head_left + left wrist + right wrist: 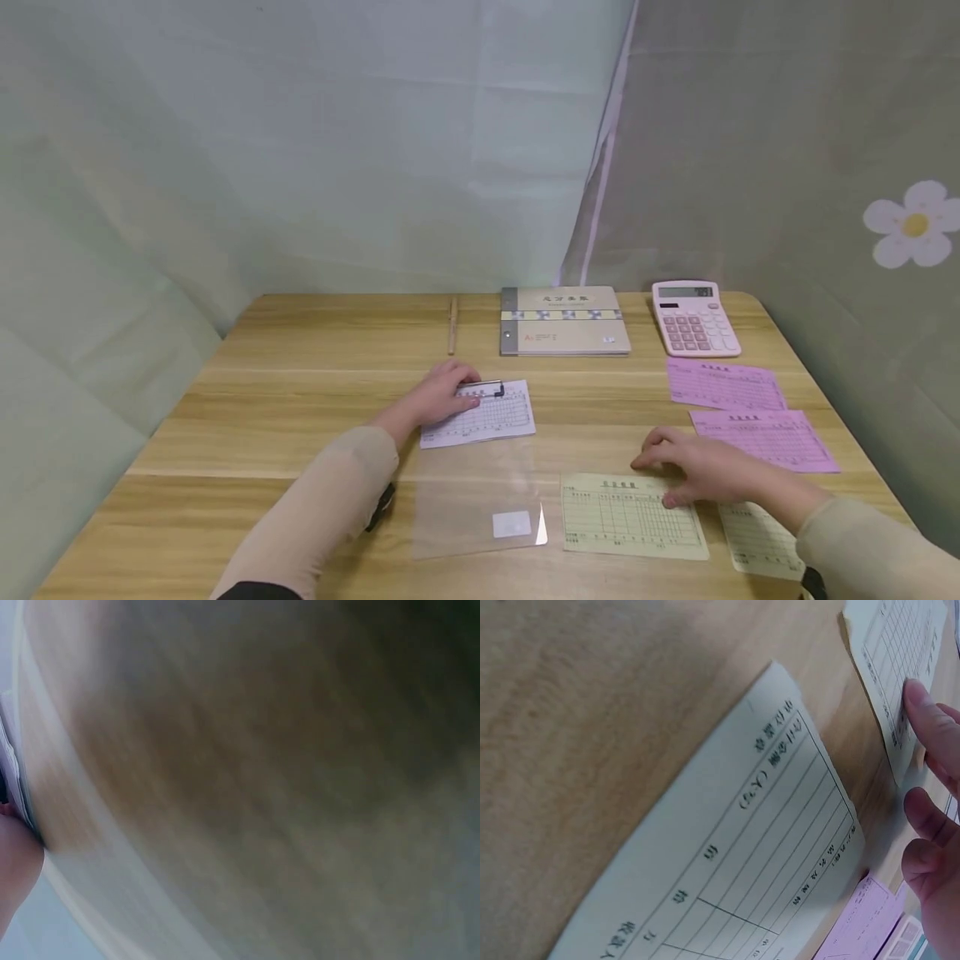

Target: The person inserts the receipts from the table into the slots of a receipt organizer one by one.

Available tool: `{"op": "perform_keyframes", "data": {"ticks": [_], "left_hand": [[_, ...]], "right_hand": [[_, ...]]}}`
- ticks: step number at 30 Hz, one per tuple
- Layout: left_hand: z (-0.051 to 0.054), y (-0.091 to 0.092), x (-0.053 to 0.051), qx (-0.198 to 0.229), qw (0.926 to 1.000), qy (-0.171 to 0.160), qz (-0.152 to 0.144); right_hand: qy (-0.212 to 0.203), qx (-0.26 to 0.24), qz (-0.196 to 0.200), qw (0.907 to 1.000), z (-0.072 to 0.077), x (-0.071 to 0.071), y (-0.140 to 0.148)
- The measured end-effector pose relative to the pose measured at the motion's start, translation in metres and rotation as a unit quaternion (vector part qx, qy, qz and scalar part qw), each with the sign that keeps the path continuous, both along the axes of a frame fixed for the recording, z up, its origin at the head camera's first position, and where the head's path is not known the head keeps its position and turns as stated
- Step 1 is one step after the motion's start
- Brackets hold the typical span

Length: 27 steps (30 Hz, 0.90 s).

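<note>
White printed slips (491, 421) lie at the top of a clear clipboard (480, 492), under its metal clip. My left hand (438, 396) rests on the clip end, thumb on the slips; the left wrist view shows only part of that hand (16, 859) at its edge. Over a pale green slip (630, 521) is my right hand (705, 467), its thumb touching the slip's right part and its fingers bent loosely past the upper edge. In the right wrist view, the thumb of the right hand (937, 780) meets that slip (892, 667), while another green slip (735, 855) lies nearer.
Two pink slips (723, 383) lie at the right, below a pink calculator (693, 321). A ledger book (566, 321) and a pen (452, 327) are at the back of the wooden table (300, 375). The second green slip (757, 542) is partly under my right forearm.
</note>
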<state>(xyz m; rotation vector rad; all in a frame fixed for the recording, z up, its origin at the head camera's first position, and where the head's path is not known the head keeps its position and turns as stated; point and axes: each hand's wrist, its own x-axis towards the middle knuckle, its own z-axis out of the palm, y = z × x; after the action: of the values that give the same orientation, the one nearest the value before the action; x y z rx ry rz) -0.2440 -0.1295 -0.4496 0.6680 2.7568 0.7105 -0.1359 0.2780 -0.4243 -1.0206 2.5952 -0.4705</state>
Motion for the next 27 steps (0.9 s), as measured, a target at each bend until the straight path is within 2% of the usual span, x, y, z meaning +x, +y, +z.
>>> {"op": "perform_keyframes", "data": {"ticks": [4, 11, 22, 27], "left_hand": [[0.0, 0.0, -0.002, -0.002, 1.0, -0.001, -0.002], [-0.002, 0.0, -0.003, 0.0, 1.0, -0.008, -0.004], [-0.004, -0.003, -0.002, 0.007, 0.9999, 0.007, -0.011], [-0.003, -0.002, -0.002, 0.004, 0.9999, 0.005, -0.008]], "right_hand": [[0.005, -0.001, -0.002, 1.0, 0.002, -0.003, 0.001], [0.005, 0.0, -0.003, 1.0, 0.0, 0.001, 0.007], [0.024, 0.005, -0.032, 0.9992, 0.003, -0.006, 0.011], [0.008, 0.0, -0.051, 0.9987, 0.0, -0.008, 0.012]]}}
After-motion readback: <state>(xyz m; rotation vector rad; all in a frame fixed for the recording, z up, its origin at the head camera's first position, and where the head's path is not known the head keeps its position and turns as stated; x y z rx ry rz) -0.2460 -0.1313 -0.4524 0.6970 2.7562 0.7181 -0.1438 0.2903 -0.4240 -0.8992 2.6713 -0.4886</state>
